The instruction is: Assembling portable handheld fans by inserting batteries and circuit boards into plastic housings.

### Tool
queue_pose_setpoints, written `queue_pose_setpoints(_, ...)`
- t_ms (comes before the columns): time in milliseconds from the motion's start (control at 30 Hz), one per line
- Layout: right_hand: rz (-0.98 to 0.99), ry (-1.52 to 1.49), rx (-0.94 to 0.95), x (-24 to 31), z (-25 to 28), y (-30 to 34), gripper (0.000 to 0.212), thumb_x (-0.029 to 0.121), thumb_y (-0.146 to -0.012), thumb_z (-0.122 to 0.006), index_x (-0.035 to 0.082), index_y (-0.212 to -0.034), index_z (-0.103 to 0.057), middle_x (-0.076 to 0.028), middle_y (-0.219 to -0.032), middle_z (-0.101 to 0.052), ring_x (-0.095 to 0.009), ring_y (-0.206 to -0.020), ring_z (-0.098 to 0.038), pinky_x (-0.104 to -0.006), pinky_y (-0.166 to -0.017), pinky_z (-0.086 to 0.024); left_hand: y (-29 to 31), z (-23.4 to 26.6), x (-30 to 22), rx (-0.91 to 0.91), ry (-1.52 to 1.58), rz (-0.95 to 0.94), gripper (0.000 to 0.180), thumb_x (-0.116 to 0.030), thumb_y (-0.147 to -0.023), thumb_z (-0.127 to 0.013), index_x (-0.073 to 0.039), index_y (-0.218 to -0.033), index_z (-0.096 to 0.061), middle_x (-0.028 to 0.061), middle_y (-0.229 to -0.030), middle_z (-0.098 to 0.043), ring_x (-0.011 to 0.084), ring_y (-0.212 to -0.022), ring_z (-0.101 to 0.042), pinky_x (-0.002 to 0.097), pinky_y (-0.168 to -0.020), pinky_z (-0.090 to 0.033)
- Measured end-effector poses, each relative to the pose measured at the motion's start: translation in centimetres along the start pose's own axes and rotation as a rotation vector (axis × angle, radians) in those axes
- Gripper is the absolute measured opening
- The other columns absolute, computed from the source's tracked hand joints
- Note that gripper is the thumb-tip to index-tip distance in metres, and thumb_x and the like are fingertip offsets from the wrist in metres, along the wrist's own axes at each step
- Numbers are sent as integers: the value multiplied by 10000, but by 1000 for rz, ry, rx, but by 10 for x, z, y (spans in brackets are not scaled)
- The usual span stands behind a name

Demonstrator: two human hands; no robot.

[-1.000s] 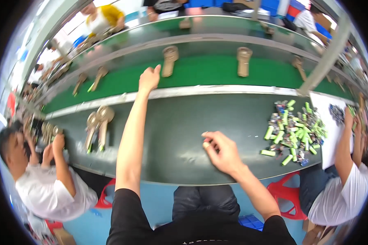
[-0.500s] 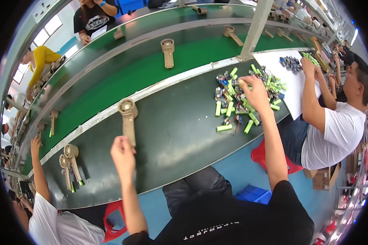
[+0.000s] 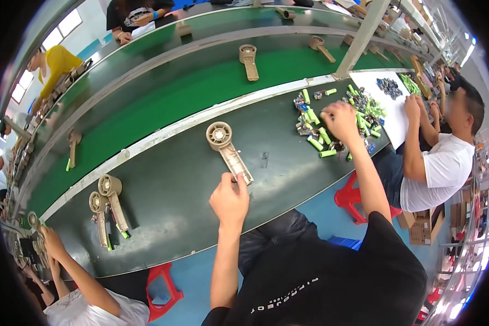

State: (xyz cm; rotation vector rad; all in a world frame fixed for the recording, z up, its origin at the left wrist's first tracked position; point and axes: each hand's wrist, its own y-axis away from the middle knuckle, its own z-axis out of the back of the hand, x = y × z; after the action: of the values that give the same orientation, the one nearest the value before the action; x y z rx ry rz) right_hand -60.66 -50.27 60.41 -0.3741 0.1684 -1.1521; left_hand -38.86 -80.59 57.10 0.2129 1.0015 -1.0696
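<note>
My left hand [image 3: 231, 201] pinches the lower end of a beige handheld fan housing [image 3: 234, 162]. The housing lies slanted on the dark bench, round fan head away from me, its long handle open like a trough. A thin wire shows along the handle. At the right, my right hand [image 3: 341, 120] reaches into a heap of green battery cells [image 3: 316, 142] with small circuit boards and wires attached. Its fingers are curled together, and whatever is between them is hidden.
Two more fan housings [image 3: 110, 186] stand at the bench's left. Beyond a pale rail runs a green conveyor belt [image 3: 174, 103] carrying spaced housings. A metal post [image 3: 358, 46] rises behind the heap. Co-workers sit at both sides; a white sheet [image 3: 388, 106] holds blue parts.
My left hand has shifted the fan housing to the right and tilted its handle toward me. My right hand stays over the battery heap. The left co-worker's hand has drawn back from the belt.
</note>
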Motion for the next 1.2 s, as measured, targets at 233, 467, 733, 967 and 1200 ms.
queue_pose_setpoints(233,-185,-317,132,56,-5,-26,635,493,-759,-757,36,-1192,-671,-173,-1034,-707,-298,-923,-680,-387,-838,-524,-1,5,0,41,-4,-31,299,-239,-903,-682,-50,-725,-535,67,-501,-465,247,-451,-480,377,-480,-375)
queue_pose_setpoints(467,-296,-978,425,35,2,-28,111,36,-776,-678,3,-880,-661,-63,-833,-710,-127,-775,-662,-267,-744,-508,-3,3,-3,26,58,27,272,-215,-896,-693,-33,-739,-566,65,-498,-448,221,-444,-438,365,-475,-350)
queue_pose_setpoints(733,-193,-1282,50,42,93,-33,150,-52,-760,-692,28,-856,-608,-47,-996,-635,-121,-891,-622,-264,-815,-493,-1,3,-5,16,43,40,259,-167,-900,-695,-19,-734,-563,35,-492,-419,128,-447,-361,313,-460,-305)
queue_pose_setpoints(967,-49,-1344,-192,22,98,-50,142,-22,-819,-712,24,-948,-676,-63,-976,-696,-79,-768,-599,-230,-660,-464,-3,2,-4,30,38,70,253,-147,-922,-679,-5,-748,-564,-16,-513,-416,58,-486,-336,268,-465,-278)
queue_pose_setpoints(1200,-7,-453,119,-11,48,-57,177,86,-840,-683,-17,-983,-694,-47,-853,-706,-111,-757,-630,-271,-717,-505,-5,2,-7,30,77,111,256,-169,-905,-693,-27,-745,-554,27,-489,-422,142,-443,-380,320,-468,-324)
